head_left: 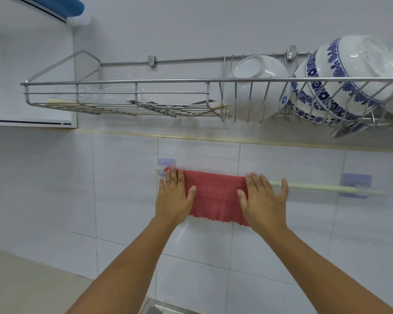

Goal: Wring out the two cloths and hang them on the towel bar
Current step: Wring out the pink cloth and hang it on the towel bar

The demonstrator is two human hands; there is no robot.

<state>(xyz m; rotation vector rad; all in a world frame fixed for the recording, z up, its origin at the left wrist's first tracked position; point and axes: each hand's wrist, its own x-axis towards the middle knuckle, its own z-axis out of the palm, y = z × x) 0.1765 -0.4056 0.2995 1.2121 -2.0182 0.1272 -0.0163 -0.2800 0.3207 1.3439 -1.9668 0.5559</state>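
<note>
A red cloth (pixel 216 196) hangs folded over the left part of the pale towel bar (pixel 315 186), which is fixed to the tiled wall by two lilac adhesive mounts. My left hand (pixel 174 196) lies flat on the cloth's left edge, fingers spread, fingertips at the bar. My right hand (pixel 264 198) lies flat on the cloth's right edge, its fingers reaching over the bar. Neither hand grips the cloth. A second cloth is not in view.
Above the bar, a wire dish rack (pixel 127 96) holds chopsticks and utensils on the left, and a white bowl (pixel 254 87) and blue-patterned bowls (pixel 336 87) on the right. A sink corner (pixel 161 308) shows at the bottom edge. A beige counter (pixel 21 284) lies lower left.
</note>
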